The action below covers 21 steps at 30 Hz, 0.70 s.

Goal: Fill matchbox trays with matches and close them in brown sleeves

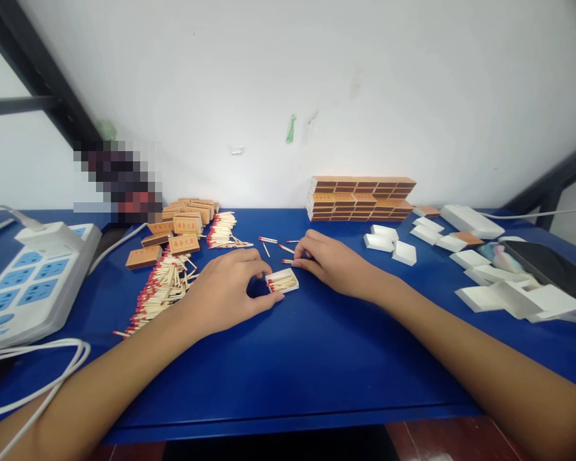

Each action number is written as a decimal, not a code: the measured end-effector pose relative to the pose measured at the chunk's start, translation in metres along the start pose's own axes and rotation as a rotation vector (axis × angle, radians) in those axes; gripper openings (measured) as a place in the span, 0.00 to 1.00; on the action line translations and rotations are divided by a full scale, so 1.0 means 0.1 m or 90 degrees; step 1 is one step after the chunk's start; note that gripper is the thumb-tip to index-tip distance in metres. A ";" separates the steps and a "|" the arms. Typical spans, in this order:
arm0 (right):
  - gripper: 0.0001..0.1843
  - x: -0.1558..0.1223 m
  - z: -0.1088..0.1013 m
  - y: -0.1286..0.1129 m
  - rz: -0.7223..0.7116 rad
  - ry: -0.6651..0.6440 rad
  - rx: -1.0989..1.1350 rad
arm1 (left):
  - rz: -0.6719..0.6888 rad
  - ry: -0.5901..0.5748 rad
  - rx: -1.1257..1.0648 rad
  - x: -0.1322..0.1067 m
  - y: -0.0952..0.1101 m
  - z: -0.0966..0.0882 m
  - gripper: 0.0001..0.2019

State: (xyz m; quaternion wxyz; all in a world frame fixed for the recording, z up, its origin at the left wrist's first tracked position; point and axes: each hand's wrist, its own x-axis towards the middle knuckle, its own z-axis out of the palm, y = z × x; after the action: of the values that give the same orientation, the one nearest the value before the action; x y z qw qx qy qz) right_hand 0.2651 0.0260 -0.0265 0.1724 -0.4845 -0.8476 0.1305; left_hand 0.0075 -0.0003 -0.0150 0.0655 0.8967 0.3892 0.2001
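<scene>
My left hand (230, 282) grips a small white matchbox tray (292, 288) between thumb and fingers. Several red-tipped matches lie inside the tray, side by side. Just right of it, my right hand (324, 259) has thumb and fingertips pinched on the pale end of a match (288, 261), its red head pointing left toward the tray. A few loose matches (267, 240) lie on the blue table beyond the tray. Behind and beside my left forearm spreads a large heap of matches (160, 288), with a second pile of matches (222, 229) farther back.
Orange matchbox covers (184, 244) are heaped at the left. A neat stack of matchboxes (360, 200) stands against the wall. White trays (379, 242) lie to the right, near a dark phone (552, 262). A power strip (41, 282) with white cables occupies the left edge.
</scene>
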 end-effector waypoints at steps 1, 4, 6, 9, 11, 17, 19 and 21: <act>0.07 0.00 0.00 0.01 -0.001 -0.002 0.008 | 0.000 0.001 0.001 0.00 0.00 0.00 0.16; 0.07 0.00 0.00 0.00 0.006 -0.011 0.020 | 0.000 0.001 0.003 0.01 0.00 0.01 0.15; 0.09 0.01 0.00 -0.02 0.027 -0.026 0.017 | 0.002 0.000 0.002 0.01 0.00 0.01 0.15; 0.09 0.02 -0.01 -0.04 0.047 -0.051 0.006 | 0.003 -0.001 0.002 0.01 0.00 0.01 0.14; 0.09 0.00 -0.04 -0.06 0.040 -0.048 0.009 | 0.000 -0.003 0.003 0.01 0.00 0.00 0.15; 0.09 -0.08 -0.14 -0.23 -0.041 0.013 0.073 | -0.002 -0.013 -0.007 0.02 0.02 -0.02 0.14; 0.09 -0.10 -0.12 -0.28 -0.064 -0.001 0.082 | -0.003 -0.017 -0.009 0.02 0.02 -0.02 0.14; 0.08 -0.11 -0.08 -0.31 -0.076 -0.017 0.082 | 0.002 -0.014 -0.013 0.02 0.01 -0.01 0.13</act>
State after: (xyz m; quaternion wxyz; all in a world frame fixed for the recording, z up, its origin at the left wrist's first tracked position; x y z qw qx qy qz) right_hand 0.2502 0.0012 -0.0090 0.1997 -0.4194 -0.8669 0.1807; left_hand 0.0089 -0.0001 -0.0131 0.0787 0.8988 0.3851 0.1940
